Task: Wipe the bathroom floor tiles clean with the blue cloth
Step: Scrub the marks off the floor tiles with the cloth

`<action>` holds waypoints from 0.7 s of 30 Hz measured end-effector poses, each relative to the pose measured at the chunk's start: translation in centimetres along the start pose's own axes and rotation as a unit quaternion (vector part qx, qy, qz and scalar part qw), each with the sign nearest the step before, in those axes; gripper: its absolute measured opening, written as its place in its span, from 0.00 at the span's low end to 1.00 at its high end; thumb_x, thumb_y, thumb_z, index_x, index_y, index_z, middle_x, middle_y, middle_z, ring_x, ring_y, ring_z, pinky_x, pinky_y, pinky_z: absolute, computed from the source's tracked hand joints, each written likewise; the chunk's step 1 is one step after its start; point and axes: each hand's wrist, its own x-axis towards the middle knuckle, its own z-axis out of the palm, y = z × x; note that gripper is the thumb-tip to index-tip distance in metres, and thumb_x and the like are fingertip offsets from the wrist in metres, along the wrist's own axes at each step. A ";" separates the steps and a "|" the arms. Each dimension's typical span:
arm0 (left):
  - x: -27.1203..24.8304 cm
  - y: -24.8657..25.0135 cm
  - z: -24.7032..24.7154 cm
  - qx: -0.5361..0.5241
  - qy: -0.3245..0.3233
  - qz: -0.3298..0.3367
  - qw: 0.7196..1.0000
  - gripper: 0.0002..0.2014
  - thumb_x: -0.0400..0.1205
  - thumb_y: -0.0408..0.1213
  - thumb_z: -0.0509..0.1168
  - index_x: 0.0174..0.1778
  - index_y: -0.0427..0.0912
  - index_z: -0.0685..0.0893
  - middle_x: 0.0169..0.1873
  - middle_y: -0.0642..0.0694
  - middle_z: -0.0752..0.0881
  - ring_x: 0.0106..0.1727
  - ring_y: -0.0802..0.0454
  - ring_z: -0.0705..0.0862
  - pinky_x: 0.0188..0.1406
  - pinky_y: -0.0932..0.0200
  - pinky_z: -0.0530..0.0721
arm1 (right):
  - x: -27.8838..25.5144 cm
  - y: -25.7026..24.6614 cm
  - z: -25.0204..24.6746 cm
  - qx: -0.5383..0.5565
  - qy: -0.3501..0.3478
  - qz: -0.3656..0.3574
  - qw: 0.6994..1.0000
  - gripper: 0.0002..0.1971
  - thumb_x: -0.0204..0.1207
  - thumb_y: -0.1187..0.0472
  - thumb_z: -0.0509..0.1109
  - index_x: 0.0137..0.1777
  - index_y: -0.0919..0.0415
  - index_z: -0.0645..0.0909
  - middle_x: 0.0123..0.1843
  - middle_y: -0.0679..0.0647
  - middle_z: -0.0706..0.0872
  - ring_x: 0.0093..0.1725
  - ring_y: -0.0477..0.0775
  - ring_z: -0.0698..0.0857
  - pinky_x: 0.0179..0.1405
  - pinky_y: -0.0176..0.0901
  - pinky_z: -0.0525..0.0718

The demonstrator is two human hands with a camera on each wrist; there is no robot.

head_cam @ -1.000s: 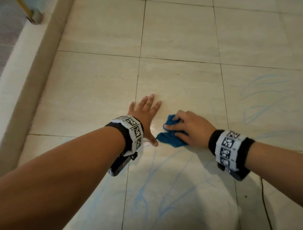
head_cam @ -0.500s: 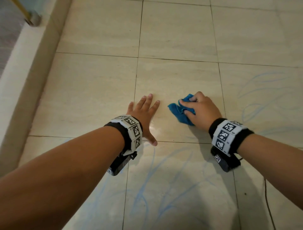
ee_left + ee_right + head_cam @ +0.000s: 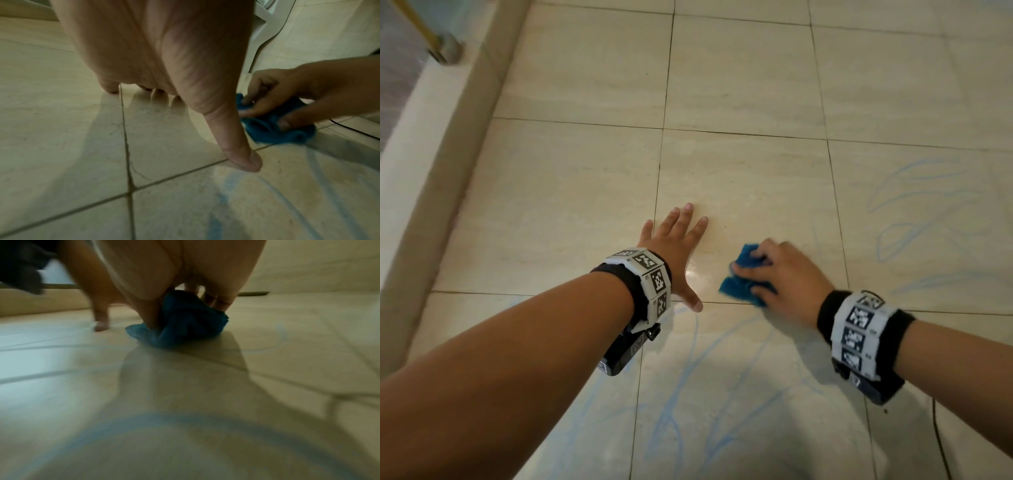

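Since half a second ago the right hand (image 3: 787, 277) has dragged the blue cloth (image 3: 739, 279) back toward the near edge of the middle floor tile (image 3: 739, 178). Left hand (image 3: 674, 253) lies flat, fingers spread, holding nothing. Right fingers curl over the bunched cloth; blue marks (image 3: 688, 394) lie just nearer, beyond the grout line.

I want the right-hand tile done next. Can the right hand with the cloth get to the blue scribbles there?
Probably yes. The right hand grips the blue cloth on the neighbouring tile, and only bare floor lies between it and the blue scribbles. The left hand rests flat on the other side.
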 end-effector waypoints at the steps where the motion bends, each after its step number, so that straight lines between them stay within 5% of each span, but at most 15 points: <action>1: 0.0 0.0 0.0 0.000 0.001 0.000 1.000 0.72 0.61 0.69 0.76 0.80 0.51 0.25 0.79 0.45 0.22 0.82 0.44 0.28 0.81 0.36 0.38 | -0.6 -0.5 0.4 -0.002 -0.021 -0.037 0.999 0.21 0.72 0.59 0.72 0.66 0.46 0.81 0.59 0.56 0.79 0.50 0.60 0.77 0.52 0.49 0.75; 3: -0.1 -0.1 0.0 -0.002 0.004 0.003 1.000 0.72 0.61 0.69 0.76 0.81 0.51 0.25 0.79 0.45 0.22 0.82 0.45 0.28 0.81 0.36 0.39 | -0.6 0.4 -0.1 -0.003 -0.040 -0.061 0.997 0.21 0.72 0.60 0.72 0.65 0.44 0.82 0.58 0.53 0.79 0.49 0.58 0.77 0.49 0.49 0.77; 8: -0.5 0.0 -0.2 -0.012 0.010 0.005 1.000 0.71 0.60 0.71 0.74 0.82 0.51 0.28 0.81 0.46 0.25 0.83 0.45 0.30 0.82 0.36 0.40 | 0.2 4.5 -2.2 0.046 0.043 0.090 0.994 0.21 0.73 0.67 0.73 0.65 0.48 0.82 0.57 0.54 0.77 0.59 0.61 0.77 0.58 0.47 0.76; 14: 0.5 2.4 -0.7 -0.011 0.042 0.007 0.999 0.70 0.62 0.74 0.70 0.82 0.48 0.28 0.80 0.44 0.24 0.82 0.44 0.28 0.80 0.32 0.37 | -1.3 -0.4 0.4 0.059 -0.042 -0.032 0.997 0.18 0.73 0.60 0.71 0.62 0.43 0.85 0.59 0.50 0.77 0.54 0.55 0.75 0.57 0.47 0.73; 18: 1.1 3.2 -0.8 -0.005 0.014 0.017 1.000 0.72 0.60 0.73 0.73 0.81 0.49 0.26 0.79 0.44 0.22 0.82 0.44 0.27 0.80 0.31 0.38 | -1.2 3.7 -1.4 0.078 -0.002 0.059 0.995 0.19 0.75 0.63 0.72 0.63 0.43 0.83 0.56 0.43 0.72 0.59 0.53 0.74 0.59 0.42 0.73; 21: 1.3 3.0 -0.7 0.012 0.001 0.012 1.000 0.73 0.59 0.72 0.74 0.80 0.51 0.25 0.79 0.45 0.22 0.82 0.44 0.28 0.80 0.32 0.40 | -1.4 4.1 -2.0 0.066 0.020 0.074 0.995 0.21 0.73 0.65 0.72 0.63 0.44 0.83 0.57 0.47 0.75 0.58 0.56 0.75 0.59 0.46 0.74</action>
